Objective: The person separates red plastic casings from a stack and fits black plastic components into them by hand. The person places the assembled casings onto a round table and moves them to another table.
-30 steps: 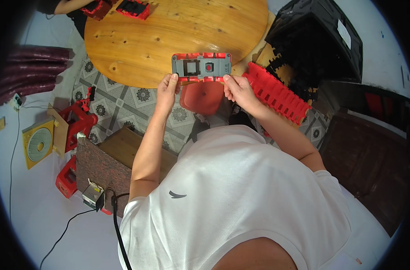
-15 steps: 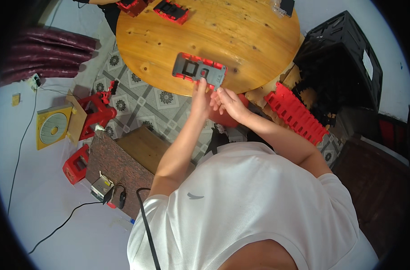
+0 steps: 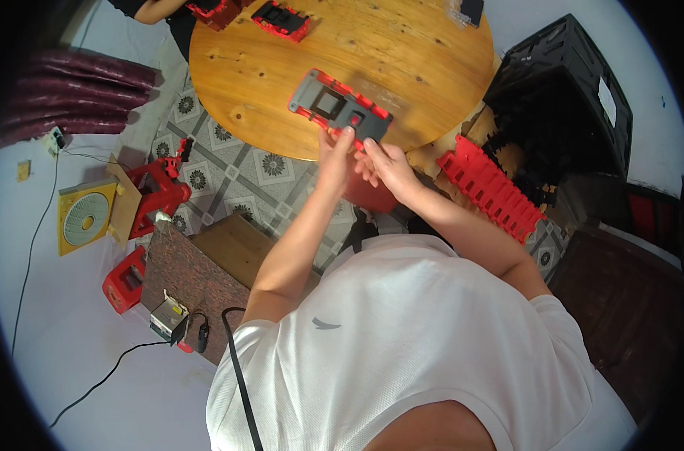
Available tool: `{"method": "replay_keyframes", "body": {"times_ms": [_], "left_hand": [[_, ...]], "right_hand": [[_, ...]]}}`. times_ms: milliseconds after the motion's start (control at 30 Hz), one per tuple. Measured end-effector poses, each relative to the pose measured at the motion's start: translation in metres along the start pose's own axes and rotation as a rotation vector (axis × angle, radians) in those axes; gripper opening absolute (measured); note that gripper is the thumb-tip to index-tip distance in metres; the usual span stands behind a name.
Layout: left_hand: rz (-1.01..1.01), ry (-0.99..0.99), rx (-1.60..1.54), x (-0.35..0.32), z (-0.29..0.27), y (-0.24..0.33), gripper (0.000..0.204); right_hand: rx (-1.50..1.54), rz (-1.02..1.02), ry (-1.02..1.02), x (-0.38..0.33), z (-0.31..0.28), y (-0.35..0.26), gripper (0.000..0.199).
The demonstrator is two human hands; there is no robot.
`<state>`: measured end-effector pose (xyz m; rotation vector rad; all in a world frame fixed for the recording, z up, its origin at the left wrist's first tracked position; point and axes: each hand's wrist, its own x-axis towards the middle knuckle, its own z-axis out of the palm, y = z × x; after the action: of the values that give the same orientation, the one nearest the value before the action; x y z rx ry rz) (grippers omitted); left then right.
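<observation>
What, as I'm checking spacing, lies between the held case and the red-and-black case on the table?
In the head view, wooden tabletop shows between the held case and the red-and-black case.

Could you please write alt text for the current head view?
A person's left hand holds a red-and-gray case at a wooden table, the right hand touching the case's near edge. A red-and-black piece lies on the table's far side near another person's arm; red slotted parts and a black container are to the right.
</observation>
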<state>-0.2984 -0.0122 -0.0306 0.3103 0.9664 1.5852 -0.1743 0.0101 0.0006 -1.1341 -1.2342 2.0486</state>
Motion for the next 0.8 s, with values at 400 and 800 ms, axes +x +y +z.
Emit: {"method": "replay_keyframes", "body": {"times_ms": [400, 800], "left_hand": [[0.081, 0.17, 0.042, 0.01, -0.046, -0.045, 0.036], [-0.191, 0.338, 0.429, 0.31, -0.159, 0.093, 0.047]], "right_hand": [[-0.138, 0.168, -0.042, -0.005, 0.01, 0.031, 0.032], [-0.16, 0.479, 0.581, -0.156, -0.174, 0.104, 0.028]]}}
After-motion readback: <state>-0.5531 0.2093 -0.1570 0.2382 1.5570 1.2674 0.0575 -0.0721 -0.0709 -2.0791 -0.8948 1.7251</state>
